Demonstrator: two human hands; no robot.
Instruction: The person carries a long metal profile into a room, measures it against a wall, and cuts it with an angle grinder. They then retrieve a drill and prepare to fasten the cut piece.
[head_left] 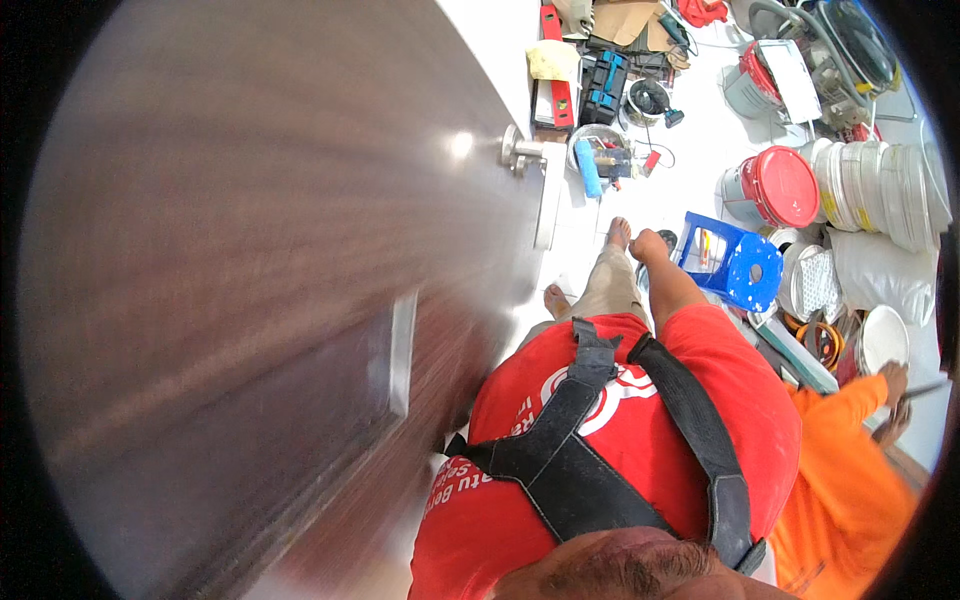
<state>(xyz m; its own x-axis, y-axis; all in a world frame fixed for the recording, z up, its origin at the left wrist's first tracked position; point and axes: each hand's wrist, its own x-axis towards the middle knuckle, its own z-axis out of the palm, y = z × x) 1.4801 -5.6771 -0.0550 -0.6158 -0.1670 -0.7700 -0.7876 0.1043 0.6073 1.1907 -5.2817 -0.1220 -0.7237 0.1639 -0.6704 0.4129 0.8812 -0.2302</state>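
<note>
My right hand (650, 246) hangs in front of my leg with its fingers curled closed. What it holds, if anything, is too small to make out. Just right of it stands a blue plastic stool (752, 272) with an opening in its side, and a dark round thing shows behind the hand. My left hand is out of view. On the left a large dark brown wooden door (270, 200) fills the picture, carrying a metal lever handle (520, 152) at its edge.
A paint roller with a blue sleeve (587, 168) leans in a bucket ahead. Red-lidded pails (787, 187), stacked white buckets (870, 190) and tool cases (605, 88) crowd the floor. At the right edge a person in orange (840, 490) holds something long and dark.
</note>
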